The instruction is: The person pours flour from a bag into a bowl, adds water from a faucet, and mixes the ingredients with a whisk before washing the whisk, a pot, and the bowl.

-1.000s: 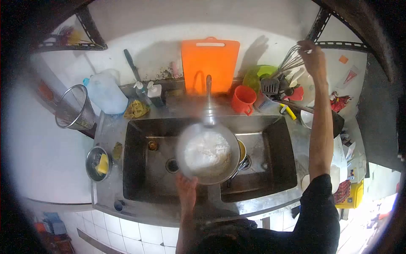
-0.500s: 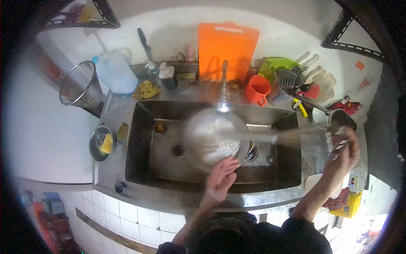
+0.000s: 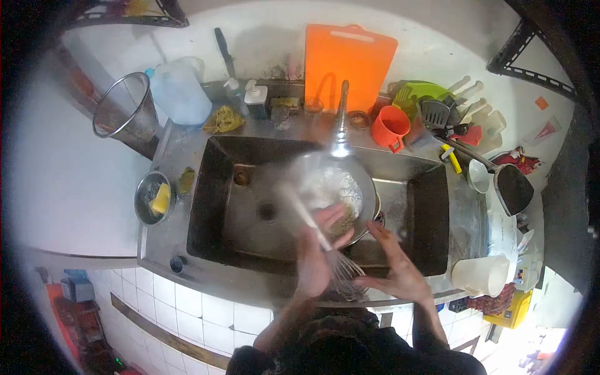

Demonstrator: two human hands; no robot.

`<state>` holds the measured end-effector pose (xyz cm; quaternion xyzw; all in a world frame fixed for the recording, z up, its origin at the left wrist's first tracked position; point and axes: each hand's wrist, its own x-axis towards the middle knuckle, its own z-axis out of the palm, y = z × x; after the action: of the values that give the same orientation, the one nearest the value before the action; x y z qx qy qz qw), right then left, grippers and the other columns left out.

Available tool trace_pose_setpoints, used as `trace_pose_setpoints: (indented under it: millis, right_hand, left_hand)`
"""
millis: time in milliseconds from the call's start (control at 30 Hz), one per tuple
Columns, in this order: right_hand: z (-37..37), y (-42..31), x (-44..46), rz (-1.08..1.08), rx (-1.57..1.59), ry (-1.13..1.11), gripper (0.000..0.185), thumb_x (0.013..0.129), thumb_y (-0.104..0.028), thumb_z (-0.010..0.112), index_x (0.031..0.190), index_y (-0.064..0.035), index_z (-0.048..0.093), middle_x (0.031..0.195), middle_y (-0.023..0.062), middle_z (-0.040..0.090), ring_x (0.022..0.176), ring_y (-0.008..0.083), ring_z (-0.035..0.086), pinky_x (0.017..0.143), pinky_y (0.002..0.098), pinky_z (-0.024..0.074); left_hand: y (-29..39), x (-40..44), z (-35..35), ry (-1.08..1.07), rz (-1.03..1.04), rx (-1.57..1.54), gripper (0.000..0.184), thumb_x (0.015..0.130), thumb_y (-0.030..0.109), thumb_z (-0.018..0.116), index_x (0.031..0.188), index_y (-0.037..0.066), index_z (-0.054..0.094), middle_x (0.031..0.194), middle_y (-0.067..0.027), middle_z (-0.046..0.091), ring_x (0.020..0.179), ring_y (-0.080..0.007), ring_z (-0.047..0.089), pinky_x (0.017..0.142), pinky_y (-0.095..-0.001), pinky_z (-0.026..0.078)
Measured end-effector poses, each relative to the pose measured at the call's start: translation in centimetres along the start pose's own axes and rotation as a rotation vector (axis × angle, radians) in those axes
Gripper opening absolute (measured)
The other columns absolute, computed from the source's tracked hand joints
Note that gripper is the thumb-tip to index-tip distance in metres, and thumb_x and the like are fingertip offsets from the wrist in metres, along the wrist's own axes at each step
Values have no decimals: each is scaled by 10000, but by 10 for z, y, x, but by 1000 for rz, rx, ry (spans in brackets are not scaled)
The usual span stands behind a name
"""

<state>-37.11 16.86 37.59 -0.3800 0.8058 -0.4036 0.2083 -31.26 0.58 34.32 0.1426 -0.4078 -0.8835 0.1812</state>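
Note:
A wire whisk (image 3: pixel 345 275) slants across my left hand (image 3: pixel 314 265), its handle blurred toward the upper left and its wires between my two hands. Whether my left fingers close round the handle cannot be made out through the blur. My right hand (image 3: pixel 400 272) is open, fingers spread, its thumb beside the whisk's wires; any contact is unclear. Just beyond my hands, a round bowl (image 3: pixel 369 187) holds white powder (image 3: pixel 342 187) over the sink (image 3: pixel 212 231). Another rim shows under the bowl's right side, mostly hidden.
The tap (image 3: pixel 341 134) rises behind the bowl. A small metal bowl with a yellow piece (image 3: pixel 160 199) stands left of the sink. An orange mug (image 3: pixel 390 127), a large ladle-like scoop (image 3: pixel 512 189) and a white jug (image 3: pixel 481 275) sit to the right. An orange board (image 3: pixel 350 62) leans on the wall.
My right hand has come back from the counter's right side to the bowl's near edge. The blurred whisk has swung from across the sink to slant over my left hand.

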Motion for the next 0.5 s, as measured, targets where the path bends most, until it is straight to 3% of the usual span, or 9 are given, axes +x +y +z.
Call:
trace_pose_setpoints:
  millis: [67,133,167,200,267,300,367,433,500]
  right_hand:
    - [18,-8,11,27,75,-33,857,695,-108,769,1384,-29,266,1402,179,312,1312,297,303,1067,407,292]
    - [33,-1,19,84,503,69,786,741,-162,742,1376,-63,289,1353,158,381,1261,258,371,1044,377,311]
    - [32,10,20,110,614,77,545,795,-121,686,1272,-43,433,1165,110,519,1095,176,480,910,332,409]
    - [28,12,19,114,619,62,545,795,-121,686,1272,-43,433,1165,110,519,1095,176,480,910,332,409]
    - [19,13,25,272,742,325,232,844,-124,631,1044,-30,563,897,53,568,850,115,506,733,273,415]
    - [20,20,31,279,742,325,232,844,-124,631,1044,-30,563,897,53,568,850,115,506,733,273,415]
    - [25,47,46,8,1084,726,129,872,-161,600,868,-35,574,735,25,535,708,96,463,649,256,366]
    - [34,63,67,-5,1065,774,148,873,-178,600,843,-38,562,738,26,532,691,106,464,657,262,370]
    - [47,81,80,-22,1052,814,171,874,-195,600,818,-41,549,741,27,529,674,116,464,664,268,373]
  left_hand:
    - [-5,5,2,-39,-14,10,472,990,369,257,1316,32,308,1277,-195,425,1240,-266,390,1021,-418,348]
    - [14,9,16,-357,-40,440,444,989,300,327,1340,29,302,1328,-175,385,1254,-260,366,1036,-390,294]
    - [12,11,15,-278,22,371,431,971,256,402,1330,26,339,1320,-160,388,1245,-257,364,1019,-391,295]
    - [13,10,6,-262,19,372,431,971,256,402,1330,26,339,1320,-160,388,1245,-257,364,1019,-391,295]
    - [20,10,-24,-278,357,889,408,947,243,459,1280,18,394,1289,-147,397,1229,-250,363,1008,-387,305]
    - [12,7,-39,-47,260,851,408,902,205,529,1241,9,414,1281,-157,393,1217,-266,371,1008,-395,303]
    - [-9,17,-66,341,211,548,435,866,153,569,1236,6,396,1296,-182,385,1209,-288,381,1003,-406,309]
    - [-76,33,-139,414,180,596,590,806,126,611,1316,36,328,1291,-153,410,1198,-283,412,999,-420,335]
    - [-95,36,-151,335,107,732,597,815,121,599,1324,28,302,1284,-160,410,1183,-284,424,990,-418,351]
